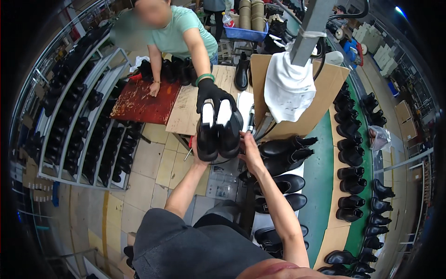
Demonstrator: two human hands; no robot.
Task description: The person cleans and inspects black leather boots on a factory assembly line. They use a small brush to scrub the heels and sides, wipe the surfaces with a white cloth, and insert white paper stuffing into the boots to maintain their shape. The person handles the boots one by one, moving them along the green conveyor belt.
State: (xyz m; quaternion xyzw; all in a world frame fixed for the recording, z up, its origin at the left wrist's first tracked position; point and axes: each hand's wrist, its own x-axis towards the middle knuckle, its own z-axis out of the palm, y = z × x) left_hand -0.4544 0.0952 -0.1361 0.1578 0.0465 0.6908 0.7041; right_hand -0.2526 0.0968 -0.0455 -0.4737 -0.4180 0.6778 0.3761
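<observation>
A pair of black ankle boots (218,137) with white inner linings is held up in front of me. Another person's black-gloved hand (210,94) grips the pair from the far side. My left hand (200,152) is closed on the left boot's outer side, its fingers partly hidden behind it. Beside the right boot, my right hand (251,151) has its fingers stretched out, with the thumb close to the boot's lower edge; whether it bears any weight I cannot tell.
A shoe rack (83,121) stands at left. Across from me, a person in a light green shirt (186,35) leans on a red board (148,100) atop a wooden table (193,109). More boots (283,153) line the bench at right, near a metal post (310,32) with white cloth (288,88).
</observation>
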